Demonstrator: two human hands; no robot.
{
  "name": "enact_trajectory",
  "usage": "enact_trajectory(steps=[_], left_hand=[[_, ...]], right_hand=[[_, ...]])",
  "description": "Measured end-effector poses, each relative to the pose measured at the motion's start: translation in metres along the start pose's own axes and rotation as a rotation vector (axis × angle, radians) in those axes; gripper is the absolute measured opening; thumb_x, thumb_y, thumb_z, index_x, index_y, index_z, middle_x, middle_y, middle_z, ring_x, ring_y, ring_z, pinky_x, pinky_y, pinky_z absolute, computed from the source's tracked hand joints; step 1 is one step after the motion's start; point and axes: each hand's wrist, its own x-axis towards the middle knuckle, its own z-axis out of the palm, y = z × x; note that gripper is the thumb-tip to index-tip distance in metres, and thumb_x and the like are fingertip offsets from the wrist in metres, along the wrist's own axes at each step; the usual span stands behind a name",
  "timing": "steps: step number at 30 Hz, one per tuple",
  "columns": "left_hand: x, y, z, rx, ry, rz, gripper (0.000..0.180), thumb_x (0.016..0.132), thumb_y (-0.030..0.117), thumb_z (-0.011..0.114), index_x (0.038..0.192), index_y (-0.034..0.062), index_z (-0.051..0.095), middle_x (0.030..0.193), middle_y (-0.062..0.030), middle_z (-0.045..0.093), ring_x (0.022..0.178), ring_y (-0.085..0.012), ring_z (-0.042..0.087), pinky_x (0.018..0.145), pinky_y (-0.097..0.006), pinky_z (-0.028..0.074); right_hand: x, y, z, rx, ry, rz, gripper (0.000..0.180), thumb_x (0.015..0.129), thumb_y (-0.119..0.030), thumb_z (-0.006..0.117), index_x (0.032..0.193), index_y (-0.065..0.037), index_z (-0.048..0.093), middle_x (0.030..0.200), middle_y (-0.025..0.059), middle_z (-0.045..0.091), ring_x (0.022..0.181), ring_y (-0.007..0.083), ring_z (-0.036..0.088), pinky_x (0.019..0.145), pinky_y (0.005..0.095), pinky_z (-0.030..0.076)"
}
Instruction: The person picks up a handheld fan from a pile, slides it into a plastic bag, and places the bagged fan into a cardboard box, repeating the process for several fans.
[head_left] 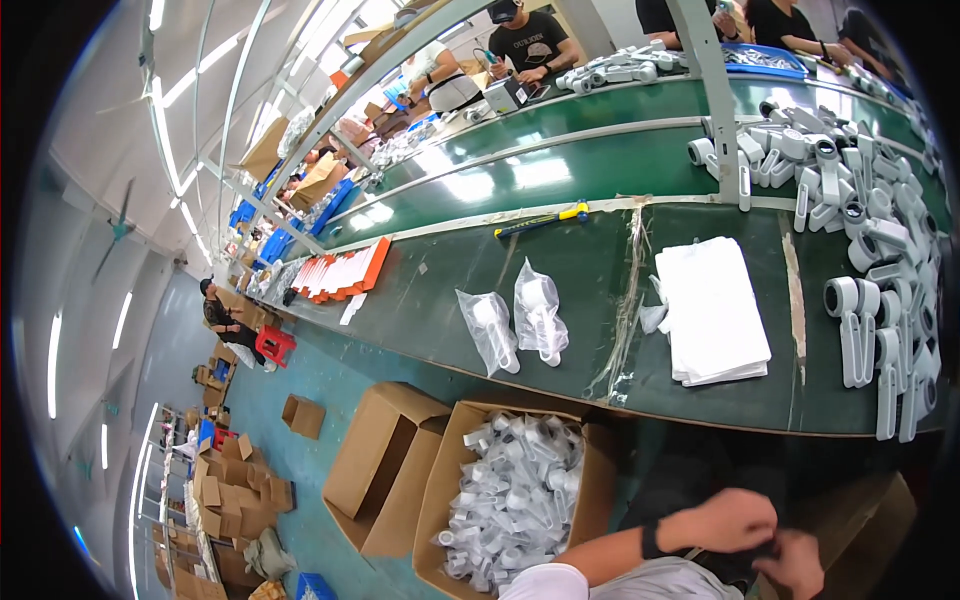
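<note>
My left hand (732, 519), with a black band at its wrist, is curled closed above my lap, near the table's front edge. Close beside it, my right hand (796, 563) has its fingers bent inward. A small dark patch lies between the hands; what they hold, if anything, is too hidden to name. On the green table (440, 330) in front lies a stack of white plastic bags (712, 310). To its left are two bagged white plastic devices, a left one (489, 330) and a right one (540, 312), each with a round head and a handle.
A heap of unbagged white-grey devices (880, 250) covers the table's right end. A carton (515, 500) full of bagged ones stands left of me; an open carton (385, 465) is beyond it. A hammer (540, 219) and orange trays (340, 272) lie farther back. Co-workers sit across the belt.
</note>
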Motion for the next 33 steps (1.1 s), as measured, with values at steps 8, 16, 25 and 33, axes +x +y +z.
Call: enact_trajectory(steps=[8,16,25,33], left_hand=[[-0.035,-0.026,-0.151,0.133,1.255,-0.117,0.01,0.083,0.0,0.062,0.073,0.0018,0.063,0.066,-0.0002,0.058,0.059,-0.0071,0.052,0.054,-0.024,0.043],[-0.053,-0.087,-0.177,-0.025,1.269,-0.233,0.042,0.094,0.012,0.056,0.058,0.0073,0.035,0.053,0.0039,0.038,0.049,-0.0045,0.032,0.045,-0.023,0.024],[-0.059,-0.108,-0.184,0.228,1.161,-0.31,0.037,0.093,0.014,0.06,0.062,0.0027,0.043,0.058,0.0041,0.04,0.056,-0.0051,0.034,0.049,-0.024,0.029],[-0.052,-0.101,-0.182,0.241,1.159,-0.339,0.033,0.091,0.014,0.063,0.064,0.0016,0.049,0.059,0.0048,0.043,0.057,-0.0046,0.036,0.051,-0.023,0.032]], right_hand=[[0.075,-0.032,-0.077,0.187,0.807,-0.282,0.022,0.075,0.001,0.068,0.096,-0.001,0.061,0.064,0.0078,0.048,0.053,0.0187,0.048,0.049,0.0304,0.037],[0.101,-0.033,-0.103,0.533,1.047,-0.08,0.018,0.081,-0.002,0.069,0.099,-0.002,0.065,0.069,-0.0021,0.055,0.056,0.0011,0.044,0.049,0.0197,0.034],[0.12,-0.025,-0.147,-0.046,1.192,-0.021,0.022,0.076,-0.009,0.071,0.096,-0.003,0.065,0.078,0.0085,0.061,0.06,0.0201,0.053,0.056,0.0313,0.044],[0.163,-0.02,-0.15,-0.495,0.973,0.115,0.039,0.07,-0.02,0.075,0.103,-0.006,0.059,0.088,0.0087,0.057,0.084,0.0277,0.056,0.067,0.0391,0.049]])
